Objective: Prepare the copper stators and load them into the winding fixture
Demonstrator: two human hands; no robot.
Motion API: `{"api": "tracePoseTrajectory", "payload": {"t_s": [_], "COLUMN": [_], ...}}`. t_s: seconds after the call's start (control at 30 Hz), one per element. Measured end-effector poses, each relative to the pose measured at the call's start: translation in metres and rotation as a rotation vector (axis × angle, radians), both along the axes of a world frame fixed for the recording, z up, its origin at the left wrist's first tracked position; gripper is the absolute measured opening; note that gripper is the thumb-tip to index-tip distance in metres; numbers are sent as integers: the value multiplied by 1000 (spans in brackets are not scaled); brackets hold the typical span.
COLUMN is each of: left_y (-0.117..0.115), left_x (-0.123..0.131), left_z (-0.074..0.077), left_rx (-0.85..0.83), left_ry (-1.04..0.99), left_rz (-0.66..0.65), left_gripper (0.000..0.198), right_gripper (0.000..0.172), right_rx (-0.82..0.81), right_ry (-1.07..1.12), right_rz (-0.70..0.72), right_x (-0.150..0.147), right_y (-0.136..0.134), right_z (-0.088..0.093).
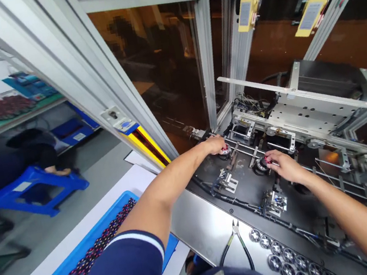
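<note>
Both my arms reach into a machine over its black base plate [247, 183]. My left hand [215, 144] is closed on a small round part with red winding [225, 150] seated in the left fixture. My right hand [285, 165] pinches a similar round wound part [262, 164] sitting in the right fixture. Between the two fixtures lie metal clamps and rods [238, 149].
A blue tray [67, 265] of several wound parts sits at my lower left on a white surface. Several round metal cores [284, 256] line the steel ledge beside black-handled pliers [237, 236]. Aluminium frame posts [207, 58] and a yellow light curtain [145, 144] flank the opening. Another person sits on a blue stool [34, 190] at far left.
</note>
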State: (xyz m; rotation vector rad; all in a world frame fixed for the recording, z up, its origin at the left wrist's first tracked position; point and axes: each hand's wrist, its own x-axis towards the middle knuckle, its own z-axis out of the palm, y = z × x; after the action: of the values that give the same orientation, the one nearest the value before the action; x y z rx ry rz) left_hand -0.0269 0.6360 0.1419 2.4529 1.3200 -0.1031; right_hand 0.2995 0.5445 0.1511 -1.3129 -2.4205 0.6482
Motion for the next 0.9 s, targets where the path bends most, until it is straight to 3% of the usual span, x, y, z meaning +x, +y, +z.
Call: {"api": "tracePoseTrajectory", "payload": {"t_s": [0.1,0.2,0.27,0.37,0.47,0.57,0.7,0.8,0.9], "left_y": [-7,-16,-22,-39,-88,-175,-286,-323,-329], "left_x": [0,0,2,-2,-21,-54,-90,-90,-70], "left_z": [3,8,12,22,31,29,0,-36,-66], "left_rx": [-26,-31,-30,-29,-13,-27,-144,-141,-47], "left_ry": [-29,-114,-204,-379,-571,-692,-627,-489,-348], "left_rz": [31,83,138,249,360,420,440,493,545], "left_gripper": [33,34,33,34,37,42,32,22,22], "right_gripper": [19,17,13,16,17,12,24,27,27], "right_rx": [28,44,2,-87,-127,-132,-99,-56,-19], "right_ry": [118,205,265,197,54,-16,-104,-158,-196], "right_rz": [-60,-87,-78,21,130,197,241,252,260], "right_x": [-7,-24,-43,-77,-112,-144,-179,-201,-210], "right_y": [-47,-121,-170,-217,-230,-226,-213,-203,-202], "right_z": [32,54,53,25,-20,-62,-91,-95,-84]}}
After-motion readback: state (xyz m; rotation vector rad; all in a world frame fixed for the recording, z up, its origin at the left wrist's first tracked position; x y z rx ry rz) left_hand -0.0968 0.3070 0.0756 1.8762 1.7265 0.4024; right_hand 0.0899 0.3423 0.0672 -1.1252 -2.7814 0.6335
